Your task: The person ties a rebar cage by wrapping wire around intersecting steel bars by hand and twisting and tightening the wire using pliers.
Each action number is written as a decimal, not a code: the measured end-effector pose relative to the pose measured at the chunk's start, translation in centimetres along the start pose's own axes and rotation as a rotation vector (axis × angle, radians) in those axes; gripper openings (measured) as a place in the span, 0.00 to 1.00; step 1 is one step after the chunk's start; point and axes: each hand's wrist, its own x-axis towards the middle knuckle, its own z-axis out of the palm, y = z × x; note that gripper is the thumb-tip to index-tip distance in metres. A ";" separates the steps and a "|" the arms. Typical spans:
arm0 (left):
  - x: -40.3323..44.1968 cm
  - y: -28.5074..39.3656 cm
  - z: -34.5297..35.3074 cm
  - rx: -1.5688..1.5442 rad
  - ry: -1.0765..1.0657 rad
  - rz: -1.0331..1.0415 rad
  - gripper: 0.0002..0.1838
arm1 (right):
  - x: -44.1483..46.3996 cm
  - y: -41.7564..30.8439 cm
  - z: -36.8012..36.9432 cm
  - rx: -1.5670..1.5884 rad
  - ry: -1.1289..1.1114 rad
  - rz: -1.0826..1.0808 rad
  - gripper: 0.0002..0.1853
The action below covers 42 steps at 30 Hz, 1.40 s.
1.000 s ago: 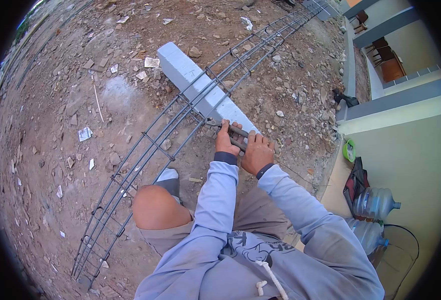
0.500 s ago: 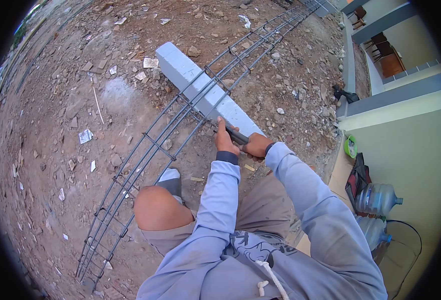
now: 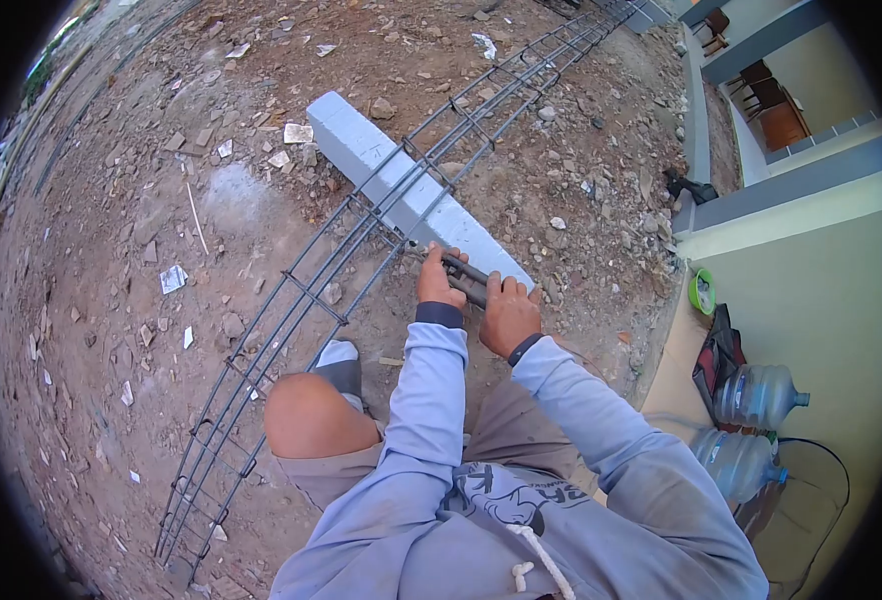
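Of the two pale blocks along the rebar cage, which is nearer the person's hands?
The long block crossing beneath the rebar cage, its near end by the right hand; the other block sits at the cage's far end.

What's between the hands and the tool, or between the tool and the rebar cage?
Nothing visible. Left hand and right hand hold the tool directly; its head is right by the rebar cage, contact unclear. The pale block lies under the cage, apparently not in the way.
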 end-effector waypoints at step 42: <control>-17.3 -1.0 6.9 1.373 -0.128 0.754 0.09 | -7.0 8.4 0.1 1.819 -0.356 -0.089 0.19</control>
